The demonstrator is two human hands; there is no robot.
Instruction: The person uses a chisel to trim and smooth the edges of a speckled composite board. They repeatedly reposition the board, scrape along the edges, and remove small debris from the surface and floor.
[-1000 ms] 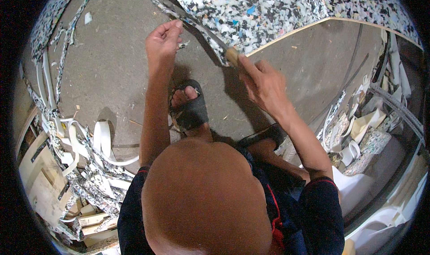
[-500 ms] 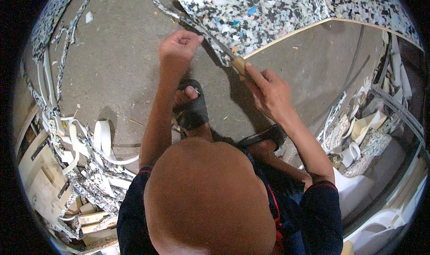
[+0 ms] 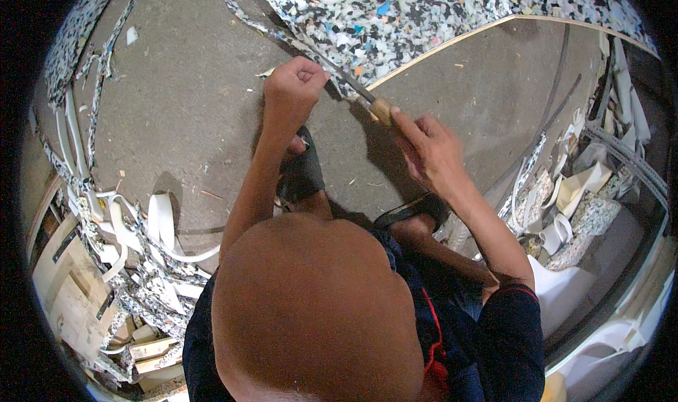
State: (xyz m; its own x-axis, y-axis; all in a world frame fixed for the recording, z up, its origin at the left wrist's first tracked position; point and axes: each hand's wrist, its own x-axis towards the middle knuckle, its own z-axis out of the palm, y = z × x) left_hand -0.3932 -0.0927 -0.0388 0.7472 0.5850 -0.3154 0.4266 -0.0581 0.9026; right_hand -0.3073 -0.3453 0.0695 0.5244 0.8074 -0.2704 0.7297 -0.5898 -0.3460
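My right hand (image 3: 432, 151) is wrapped round the wooden handle of a knife (image 3: 381, 110). Its blade (image 3: 351, 79) points up and left along the edge of a large speckled foam sheet (image 3: 395, 21), close to the sheet's near corner. A narrow speckled foam strip (image 3: 236, 10) runs beside that edge. My left hand (image 3: 295, 91) is closed, its thumb and fingers pinched together at the strip by the blade. What lies inside those fingers is hidden. A small pale scrap (image 3: 267, 72) shows just left of the knuckles.
My sandalled foot (image 3: 302, 172) is on the concrete floor (image 3: 191, 112) below my left hand. Foam offcuts and white strips (image 3: 161, 222) are heaped at the left. More scraps (image 3: 590, 225) and grey hoses or cords (image 3: 628, 163) lie at the right.
Both hands and the knife have shifted a little down and right, nearer the sheet's corner. The pale scrap now shows beside my left hand. The view has shifted slightly.
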